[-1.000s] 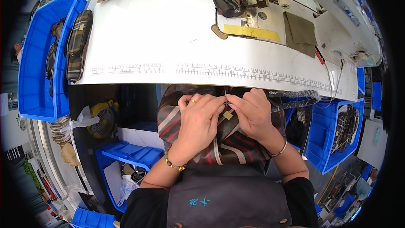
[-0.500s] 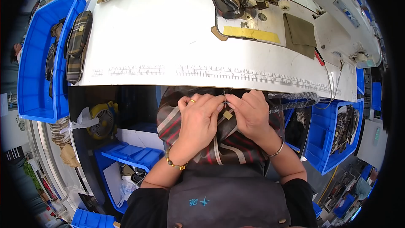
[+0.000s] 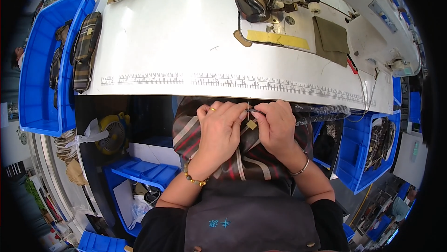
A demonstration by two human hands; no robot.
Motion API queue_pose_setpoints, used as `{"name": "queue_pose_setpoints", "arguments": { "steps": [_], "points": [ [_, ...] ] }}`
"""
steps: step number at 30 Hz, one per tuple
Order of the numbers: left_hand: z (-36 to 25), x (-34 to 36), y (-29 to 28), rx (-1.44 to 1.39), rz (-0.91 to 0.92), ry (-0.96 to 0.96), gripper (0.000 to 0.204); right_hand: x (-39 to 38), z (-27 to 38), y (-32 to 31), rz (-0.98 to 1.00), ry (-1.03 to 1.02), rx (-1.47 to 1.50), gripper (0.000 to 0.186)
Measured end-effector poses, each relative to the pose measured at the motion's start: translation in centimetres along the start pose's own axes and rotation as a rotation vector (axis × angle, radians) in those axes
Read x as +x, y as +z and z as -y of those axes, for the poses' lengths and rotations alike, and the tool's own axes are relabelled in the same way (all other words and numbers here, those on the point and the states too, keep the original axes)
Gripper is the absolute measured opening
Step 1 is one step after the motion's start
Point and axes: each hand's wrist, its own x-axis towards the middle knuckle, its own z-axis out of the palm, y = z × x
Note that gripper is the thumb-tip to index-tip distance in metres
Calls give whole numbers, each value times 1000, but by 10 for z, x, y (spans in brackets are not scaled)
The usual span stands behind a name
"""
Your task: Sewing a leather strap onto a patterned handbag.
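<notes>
Just in front of the table's near edge, over my lap, my left hand (image 3: 220,130) and my right hand (image 3: 278,127) face each other. Both are closed in a pinch on a short, thin dark strip (image 3: 252,110) that spans the gap between their fingertips. What its hidden ends belong to I cannot tell. Below it hangs a small square tan tag (image 3: 252,125). Striped cloth (image 3: 186,142) in brown, red and beige lies under my wrists, across my lap.
A white table (image 3: 153,37) with a printed ruler lies ahead, a sewing machine (image 3: 335,0) at its far right. On the left, plaid pouches (image 3: 87,42) stand beside a blue bin (image 3: 44,84). Another blue bin (image 3: 356,154) with plaid pieces sits at right. A yellow fan (image 3: 113,133) is under the table.
My fingertips have drawn slightly apart, and more of the dark strip shows between them. My right forearm has shifted a little to the left.
</notes>
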Motion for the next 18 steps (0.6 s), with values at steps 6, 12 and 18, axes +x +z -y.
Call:
{"name": "queue_pose_setpoints", "arguments": {
  "steps": [6,12,18],
  "points": [
    [1,2,1,0,-12,-11,12,0,2,3,-34,25,-5,13],
    [2,2,5,-28,-49,-36,11,0,3,7,-60,42,-28,14],
    [3,4,8,-43,-57,-82,10,1,6,10,-92,65,-53,14]
  ]
}}
